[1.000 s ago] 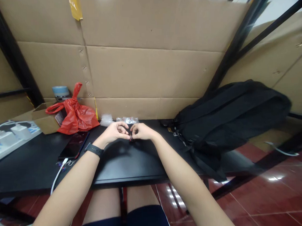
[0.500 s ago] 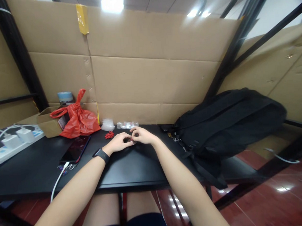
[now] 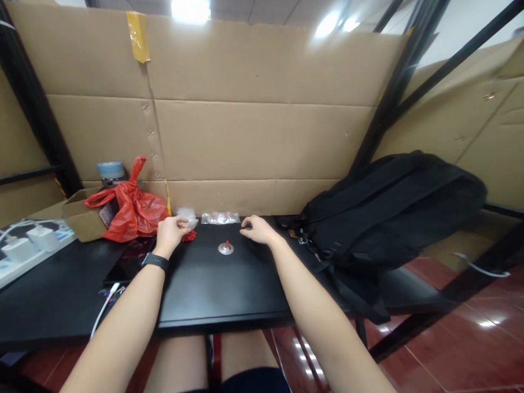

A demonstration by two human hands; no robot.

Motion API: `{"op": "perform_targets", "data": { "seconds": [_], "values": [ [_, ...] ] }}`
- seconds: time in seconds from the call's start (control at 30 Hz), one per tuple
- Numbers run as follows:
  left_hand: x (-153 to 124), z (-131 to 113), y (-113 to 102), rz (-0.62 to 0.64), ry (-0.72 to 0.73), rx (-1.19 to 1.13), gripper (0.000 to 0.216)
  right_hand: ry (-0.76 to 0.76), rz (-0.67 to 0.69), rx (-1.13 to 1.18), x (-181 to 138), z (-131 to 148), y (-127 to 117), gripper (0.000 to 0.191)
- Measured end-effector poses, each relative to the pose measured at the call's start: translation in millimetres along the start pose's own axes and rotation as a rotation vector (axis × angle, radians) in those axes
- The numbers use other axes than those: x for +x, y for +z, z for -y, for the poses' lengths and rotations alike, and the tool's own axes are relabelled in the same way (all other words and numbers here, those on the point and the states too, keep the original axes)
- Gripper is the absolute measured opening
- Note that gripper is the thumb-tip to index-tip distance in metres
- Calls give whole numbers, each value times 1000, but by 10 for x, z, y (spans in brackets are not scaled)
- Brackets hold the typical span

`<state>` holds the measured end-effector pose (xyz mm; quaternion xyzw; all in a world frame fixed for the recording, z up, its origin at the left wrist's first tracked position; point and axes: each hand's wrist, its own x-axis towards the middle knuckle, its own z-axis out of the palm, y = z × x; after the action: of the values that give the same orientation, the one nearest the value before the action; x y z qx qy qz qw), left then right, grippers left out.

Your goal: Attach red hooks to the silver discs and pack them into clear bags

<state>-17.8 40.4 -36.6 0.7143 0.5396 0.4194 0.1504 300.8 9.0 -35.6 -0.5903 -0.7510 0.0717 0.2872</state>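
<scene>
Resting on the black tabletop (image 3: 205, 294), untouched by either hand: a clear disc with an upright red peg (image 3: 225, 249). To the left of this disc and slightly behind it, the left hand (image 3: 172, 231), reaching to a stack of translucent plastic pieces (image 3: 186, 215) and just above a heap of small red pieces (image 3: 188, 237). To the right of the disc and a little behind it, the right hand (image 3: 258, 229). Directly behind the disc, a clear packet (image 3: 220, 218), near the right fingertips.

Likely trouble, in judgement: toppling the translucent stack, from a fingertip catching its edge; scattering the red heap, from fingers dragging low; sliding the pegged disc aside, from a sweep of either hand across it.

Grip on the left: thumb and fingers bent close to each other at the stack, blurred there; cannot tell whether pinching a piece or merely touching. On the right: fingers loosely curled, a small gap between thumb and forefinger, with nothing visible inside.
</scene>
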Motion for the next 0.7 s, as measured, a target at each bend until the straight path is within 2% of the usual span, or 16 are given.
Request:
{"op": "perform_targets", "data": {
  "seconds": [0.1, 0.23, 0.5, 0.7],
  "values": [
    [21, 66, -40, 8, -48, -12, 29, 63, -6, -32, 15, -168, 32, 25],
    [1, 16, -74, 29, -24, 135, 28, 106, 63, 31, 21, -278, 78, 28],
    [-120, -166, -76, 111, 84, 506, 19, 113, 25, 6, 44, -313, 130, 29],
    [-143, -197, -7, 123, 48, 607, 16, 104, -34, 46, 45, -271, 107, 32]
  ]
}}
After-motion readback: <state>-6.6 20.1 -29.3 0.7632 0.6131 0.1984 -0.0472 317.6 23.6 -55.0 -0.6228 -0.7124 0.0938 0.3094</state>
